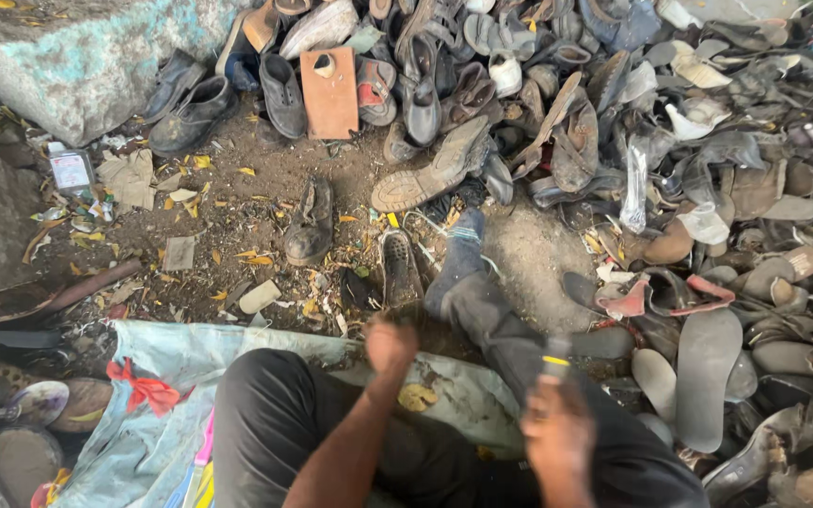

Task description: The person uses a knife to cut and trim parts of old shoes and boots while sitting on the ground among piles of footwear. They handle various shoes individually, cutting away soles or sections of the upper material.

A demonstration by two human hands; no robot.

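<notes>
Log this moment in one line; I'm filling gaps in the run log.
left hand: fist near black shoe | right hand: grips dark tool | shoe pile ahead, on dirt

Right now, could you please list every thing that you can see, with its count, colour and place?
worn shoes and soles: many, mostly black, grey and brown, heaped across top and right
single boot: one, dark, on the dirt in the middle
light-soled shoe: one, tan sole up, at the heap's edge
flat board: one, orange-brown, top centre
rock: one, grey with teal marks, top left
cloth sheet: one, pale blue, under the person
red scrap: one, on the sheet
left hand: blurred, near a dark shoe
right hand: holding a dark tool with a yellow band
</notes>
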